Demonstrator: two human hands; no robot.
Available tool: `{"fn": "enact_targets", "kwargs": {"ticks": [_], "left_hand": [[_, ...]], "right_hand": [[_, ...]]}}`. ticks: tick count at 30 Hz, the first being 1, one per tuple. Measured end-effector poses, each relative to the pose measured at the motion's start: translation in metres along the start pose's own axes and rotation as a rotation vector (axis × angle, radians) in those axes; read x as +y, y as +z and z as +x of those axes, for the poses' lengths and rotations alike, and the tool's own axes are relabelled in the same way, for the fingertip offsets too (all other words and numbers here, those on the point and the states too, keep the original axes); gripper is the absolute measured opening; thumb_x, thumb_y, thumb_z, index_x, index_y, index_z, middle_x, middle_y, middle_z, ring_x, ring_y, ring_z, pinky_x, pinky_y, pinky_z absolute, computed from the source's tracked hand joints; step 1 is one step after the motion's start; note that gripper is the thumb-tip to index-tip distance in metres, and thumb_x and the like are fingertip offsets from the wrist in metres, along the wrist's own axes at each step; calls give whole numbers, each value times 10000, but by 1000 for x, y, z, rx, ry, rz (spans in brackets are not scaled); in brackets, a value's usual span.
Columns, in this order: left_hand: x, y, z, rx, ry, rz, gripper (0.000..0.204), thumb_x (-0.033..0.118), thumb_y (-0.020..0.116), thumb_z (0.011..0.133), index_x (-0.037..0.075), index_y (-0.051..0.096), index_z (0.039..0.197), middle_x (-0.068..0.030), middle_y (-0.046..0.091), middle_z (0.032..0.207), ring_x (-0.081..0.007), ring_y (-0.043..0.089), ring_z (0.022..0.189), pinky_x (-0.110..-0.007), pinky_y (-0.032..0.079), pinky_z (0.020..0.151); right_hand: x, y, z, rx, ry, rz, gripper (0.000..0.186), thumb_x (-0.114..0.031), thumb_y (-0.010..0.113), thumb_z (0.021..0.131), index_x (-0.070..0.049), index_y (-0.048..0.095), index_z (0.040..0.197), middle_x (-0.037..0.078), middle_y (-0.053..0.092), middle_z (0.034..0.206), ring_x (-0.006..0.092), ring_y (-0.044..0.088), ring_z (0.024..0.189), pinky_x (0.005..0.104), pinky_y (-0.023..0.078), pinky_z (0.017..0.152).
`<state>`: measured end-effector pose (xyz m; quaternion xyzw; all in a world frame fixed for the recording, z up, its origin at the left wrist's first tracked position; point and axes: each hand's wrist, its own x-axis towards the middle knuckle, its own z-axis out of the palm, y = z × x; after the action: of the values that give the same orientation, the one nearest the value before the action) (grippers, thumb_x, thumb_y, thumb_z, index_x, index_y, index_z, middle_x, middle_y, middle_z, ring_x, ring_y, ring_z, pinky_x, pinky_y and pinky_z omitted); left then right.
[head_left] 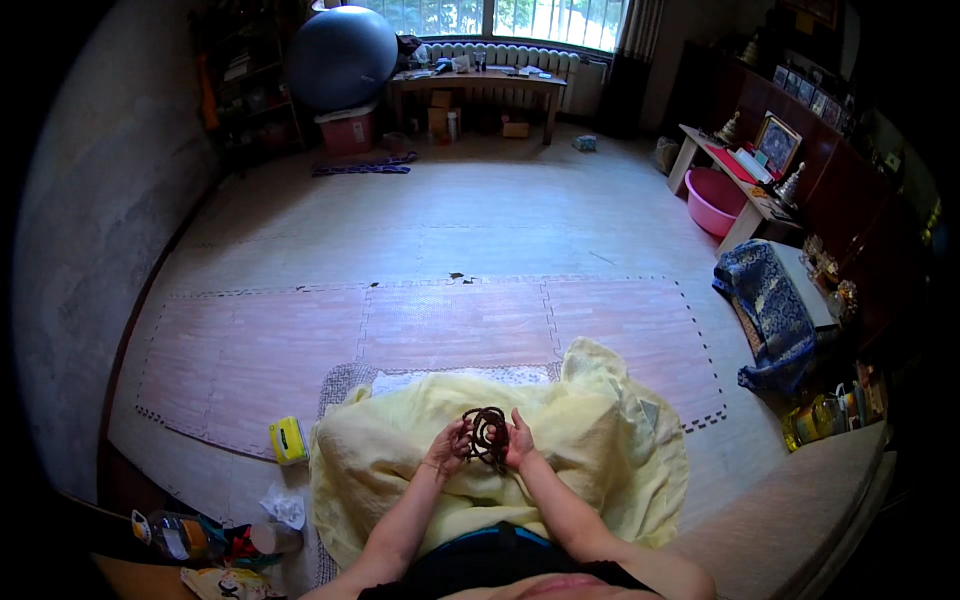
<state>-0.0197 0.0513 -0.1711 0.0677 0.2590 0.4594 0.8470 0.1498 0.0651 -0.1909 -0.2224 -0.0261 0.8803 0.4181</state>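
Note:
Both my hands meet over my lap and hold a looped string of dark brown beads (487, 432). My left hand (449, 447) grips the left side of the loops, fingers curled around them. My right hand (518, 441) holds the right side, thumb up against the beads. A pale yellow blanket (590, 440) lies under my hands and covers my lap. My forearms come in from the lower edge.
A yellow box (287, 440) and crumpled tissue (283, 505) lie left of the blanket, with a bottle (175, 535). Pinkish foam mats (450, 325) cover the floor ahead. A blue patterned cloth (772, 310), pink basin (712, 200) and low table (745, 190) stand right; a grey exercise ball (340, 55) far back.

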Motion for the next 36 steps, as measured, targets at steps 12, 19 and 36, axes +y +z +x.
{"fn": "enact_targets", "kwargs": {"ticks": [12, 19, 36], "left_hand": [[2, 11, -1, -19, 39, 234, 259, 120, 501, 717, 39, 471, 961, 47, 394, 597, -40, 349, 485, -143, 303, 458], [15, 9, 1, 51, 23, 236, 202, 198, 452, 794, 36, 487, 909, 36, 459, 620, -59, 365, 497, -169, 311, 477], [9, -2, 4, 196, 26, 268, 262, 273, 428, 812, 101, 448, 615, 58, 284, 423, -62, 228, 360, -195, 189, 345]], "right_hand": [[0, 21, -12, -90, 51, -12, 483, -486, 364, 801, -55, 523, 950, 41, 577, 725, 136, 553, 625, 335, 478, 643], [4, 4, -6, 30, 60, -148, 250, -305, 490, 801, -93, 513, 930, -2, 556, 713, 114, 535, 644, 320, 474, 630], [2, 12, -7, -93, 84, -53, 313, -373, 428, 811, -84, 545, 825, 9, 479, 550, 106, 462, 497, 280, 441, 501]]}}
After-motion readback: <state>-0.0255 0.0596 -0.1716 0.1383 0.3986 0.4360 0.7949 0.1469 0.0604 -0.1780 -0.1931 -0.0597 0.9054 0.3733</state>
